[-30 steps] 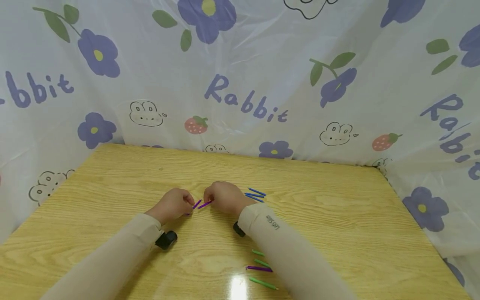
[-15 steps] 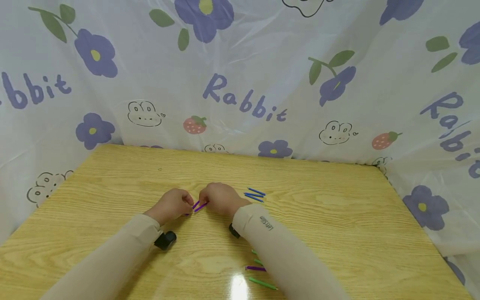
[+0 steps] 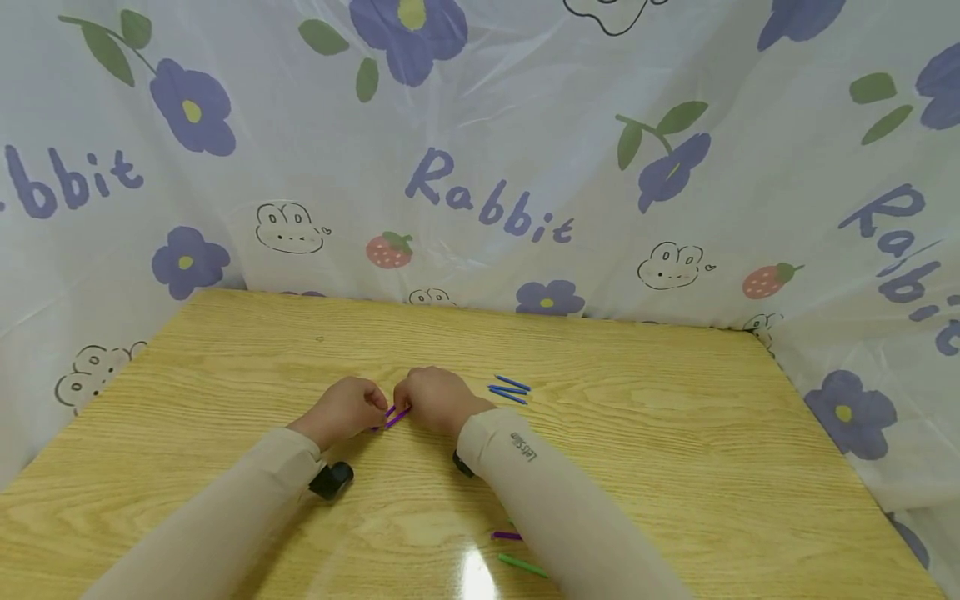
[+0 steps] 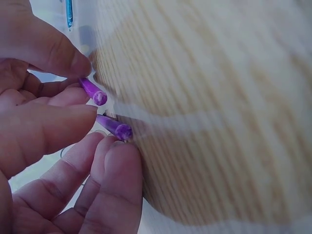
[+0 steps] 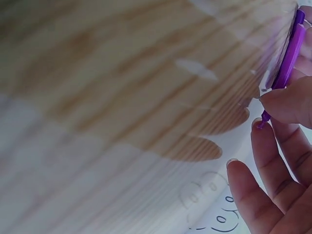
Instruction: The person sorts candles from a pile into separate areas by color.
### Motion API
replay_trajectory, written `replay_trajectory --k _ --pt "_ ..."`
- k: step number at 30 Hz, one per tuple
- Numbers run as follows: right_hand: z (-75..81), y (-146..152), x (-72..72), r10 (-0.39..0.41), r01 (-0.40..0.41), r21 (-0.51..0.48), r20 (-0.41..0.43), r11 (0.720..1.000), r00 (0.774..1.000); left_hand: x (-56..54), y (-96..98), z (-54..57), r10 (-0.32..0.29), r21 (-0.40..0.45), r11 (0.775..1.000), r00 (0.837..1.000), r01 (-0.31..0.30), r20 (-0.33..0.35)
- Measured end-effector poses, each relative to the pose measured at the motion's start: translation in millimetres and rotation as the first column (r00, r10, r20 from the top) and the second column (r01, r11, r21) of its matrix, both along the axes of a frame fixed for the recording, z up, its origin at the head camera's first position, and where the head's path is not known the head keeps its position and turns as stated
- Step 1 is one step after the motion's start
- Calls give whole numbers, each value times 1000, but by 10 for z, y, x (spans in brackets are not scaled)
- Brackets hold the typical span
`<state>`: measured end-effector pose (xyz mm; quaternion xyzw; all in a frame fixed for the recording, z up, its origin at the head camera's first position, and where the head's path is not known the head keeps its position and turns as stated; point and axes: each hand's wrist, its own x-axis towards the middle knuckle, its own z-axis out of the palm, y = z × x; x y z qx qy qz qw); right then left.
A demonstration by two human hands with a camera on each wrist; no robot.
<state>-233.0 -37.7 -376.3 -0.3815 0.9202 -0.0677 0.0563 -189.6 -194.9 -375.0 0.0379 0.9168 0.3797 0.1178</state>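
Observation:
My left hand (image 3: pixel 343 410) pinches a dark purple stick (image 4: pixel 116 127) between thumb and fingertips, low over the wooden table. Close beside it, my right hand (image 3: pixel 435 398) pinches a brighter purple stick (image 5: pixel 291 53), slim with a narrow thin tip. The left wrist view shows the two sticks' rounded ends side by side with a small gap between them. In the head view, fingers cover part of both sticks.
Several slim blue sticks (image 3: pixel 510 390) lie beyond the right hand. Near the front, a purple stick (image 3: pixel 506 536) and a green stick (image 3: pixel 521 565) lie partly under the right sleeve (image 3: pixel 562 500). A printed curtain (image 3: pixel 480 275) hangs behind the table (image 3: pixel 675 417).
My right hand has moved left and slightly toward me, bringing its purple stick up to the left hand's. The right sleeve now hides more of the green sticks. The left hand stays put.

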Motion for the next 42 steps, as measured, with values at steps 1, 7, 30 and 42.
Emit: replay_trajectory --k 1,7,30,42 --pt "-1 -2 -1 -1 1 3 -3 1000 1000 -1 -3 -2 -2 -1 1000 1000 2 1" --pt "-5 -16 -20 -10 10 23 -9 1000 1000 -21 -3 -18 5 -6 1000 1000 -5 20" --pt "8 -44 7 -16 16 32 -15 999 1000 5 -6 -13 17 0 1000 999 -17 51" --pt "98 97 -5 -39 40 -21 27 999 999 3 12 -1 16 -38 999 999 -14 49"
